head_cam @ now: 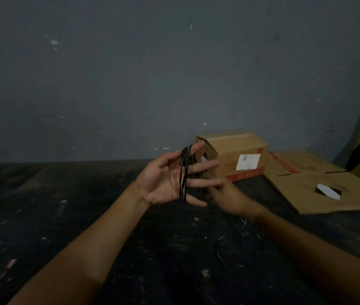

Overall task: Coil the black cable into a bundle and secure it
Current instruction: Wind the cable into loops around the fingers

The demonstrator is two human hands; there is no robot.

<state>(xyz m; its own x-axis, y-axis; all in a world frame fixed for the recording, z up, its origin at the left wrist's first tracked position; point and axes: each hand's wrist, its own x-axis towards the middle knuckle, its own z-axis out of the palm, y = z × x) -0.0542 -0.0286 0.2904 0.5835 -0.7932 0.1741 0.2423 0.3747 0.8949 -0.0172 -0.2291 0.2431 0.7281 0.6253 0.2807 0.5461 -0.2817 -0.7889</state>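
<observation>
We see our left hand (165,183) held up, palm open, fingers spread straight; thin glossy black cable (183,175) is looped around them, loops running twelve to six. At four o'clock, our right hand (227,199) touches those fingertips; its grip is unclear. Loose cable trails on the dark floor (64,216) toward five o'clock.

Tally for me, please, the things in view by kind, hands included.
Hands: 2, left hand and right hand
Black cable: 1, wound around the left fingers
Cardboard box: 1
Flattened cardboard sheet: 1
Total: 5
</observation>
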